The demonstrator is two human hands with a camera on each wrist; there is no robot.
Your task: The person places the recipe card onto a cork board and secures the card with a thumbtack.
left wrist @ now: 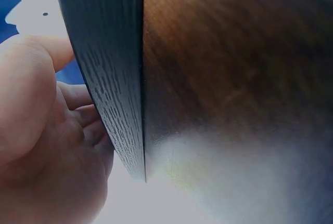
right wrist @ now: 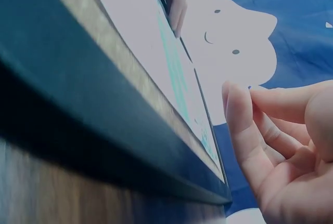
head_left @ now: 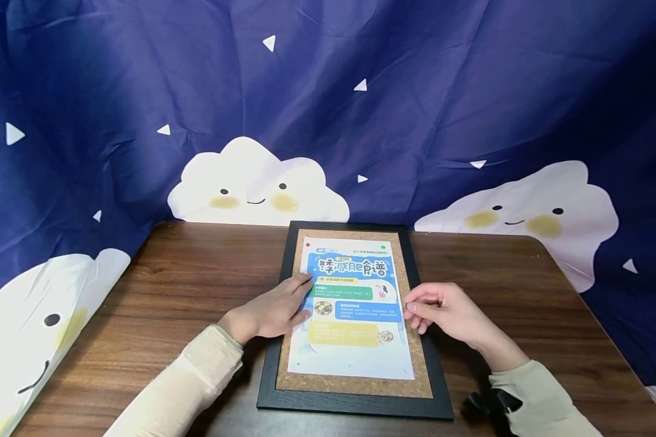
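Note:
A printed poster [head_left: 355, 358] with blue, green and yellow panels lies on a cork board [head_left: 355, 385] in a black frame [head_left: 355, 405]. A red pin [head_left: 308, 244] and a green pin [head_left: 383, 247] sit at its top corners. My left hand [head_left: 276, 306] rests across the frame's left side, fingers extended onto the poster's left edge. Over the right edge, my right hand [head_left: 443, 309] pinches a small dark tack-like thing [head_left: 407, 306] between thumb and fingertips. It is mostly hidden by the fingers. The right wrist view shows those fingertips [right wrist: 239, 96] together, beside the board.
The framed board lies on a brown wooden table [head_left: 208, 267]. Behind the table hangs a dark blue cloth [head_left: 306, 91] with white clouds and triangles. A black strap piece [head_left: 489, 403] is at the right sleeve.

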